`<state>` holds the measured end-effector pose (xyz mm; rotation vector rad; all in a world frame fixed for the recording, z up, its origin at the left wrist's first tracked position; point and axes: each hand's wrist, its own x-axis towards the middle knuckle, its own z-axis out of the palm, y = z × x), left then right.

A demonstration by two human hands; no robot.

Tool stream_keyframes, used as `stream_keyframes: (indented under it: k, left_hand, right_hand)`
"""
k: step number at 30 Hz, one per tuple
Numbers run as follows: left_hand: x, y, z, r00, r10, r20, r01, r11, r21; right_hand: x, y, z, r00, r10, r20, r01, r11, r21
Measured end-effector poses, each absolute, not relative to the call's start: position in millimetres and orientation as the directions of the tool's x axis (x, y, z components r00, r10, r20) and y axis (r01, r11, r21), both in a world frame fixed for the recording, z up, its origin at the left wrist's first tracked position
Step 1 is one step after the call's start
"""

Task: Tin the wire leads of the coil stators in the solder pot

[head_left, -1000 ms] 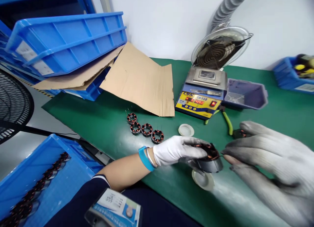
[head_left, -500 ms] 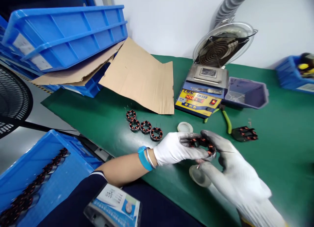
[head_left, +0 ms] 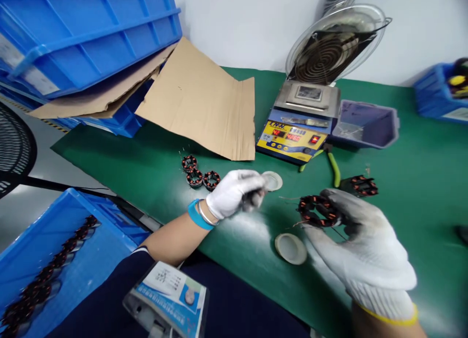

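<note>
My right hand (head_left: 358, 240), in a white glove with a yellow cuff edge, grips a motor stator (head_left: 318, 211), a black ring with copper windings. Thin wire ends stick out on the stator's left side. To its left my gloved left hand (head_left: 237, 194) is apart from the stator, with its fingers drawn together; anything between them is hidden by blur. Just beyond its fingertips lies a small whitish round dish (head_left: 272, 181). Below the held stator rests another pale round dish (head_left: 291, 248). More stators (head_left: 194, 178) sit beside my left hand.
A soldering pot with a digital display (head_left: 290, 138) stands at the back. Beside it are a purple bin (head_left: 369, 123), green-handled pliers (head_left: 333, 167) and another stator group (head_left: 360, 185). Cardboard (head_left: 204, 104) and blue crates (head_left: 91, 30) are at left. A blue crate (head_left: 102, 260) below holds many stators.
My left hand has let go of the stator and moved left, over where the nearest stator of the row was visible. My right hand keeps the stator. The view has shifted slightly.
</note>
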<state>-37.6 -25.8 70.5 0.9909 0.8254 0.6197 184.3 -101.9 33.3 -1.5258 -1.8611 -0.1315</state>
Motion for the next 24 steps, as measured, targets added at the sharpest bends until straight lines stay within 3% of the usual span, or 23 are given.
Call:
stream_keyframes:
  k: [3,8,14,17,20,24]
  left_hand:
    - [-29.3,-25.2,64.5,0.399,0.891,-0.216,-0.133,0.289,0.948]
    - [-17.4,-38.2,56.8,0.433,0.892,-0.127,0.070,0.108,0.992]
    - [-27.3,-36.2,60.5,0.594,0.758,-0.269,0.145,0.228,0.963]
    - [-29.4,-33.1,68.4,0.522,0.804,-0.285,0.047,0.306,0.951]
    - [-25.2,-36.4,68.5,0.444,0.877,-0.183,0.042,0.184,0.982]
    - [-18.3,-46.9,57.6,0.488,0.871,-0.058,0.141,-0.013,0.990]
  right_hand:
    - [181.9,-101.0,37.4,-0.095,0.799,0.594,0.893,0.331,-0.303]
    - [175.7,-97.6,40.1,-0.256,0.759,0.599,0.876,0.445,-0.189]
    - [176.1,-98.6,46.6,-0.189,0.771,0.608,0.897,0.387,-0.212]
    - [176.7,-97.5,52.2,-0.157,0.781,0.605,0.895,0.371,-0.247]
    - [174.9,-96.9,52.2,-0.216,0.762,0.611,0.864,0.441,-0.244]
    - [172.0,-99.6,45.7,-0.276,0.749,0.603,0.862,0.471,-0.190]
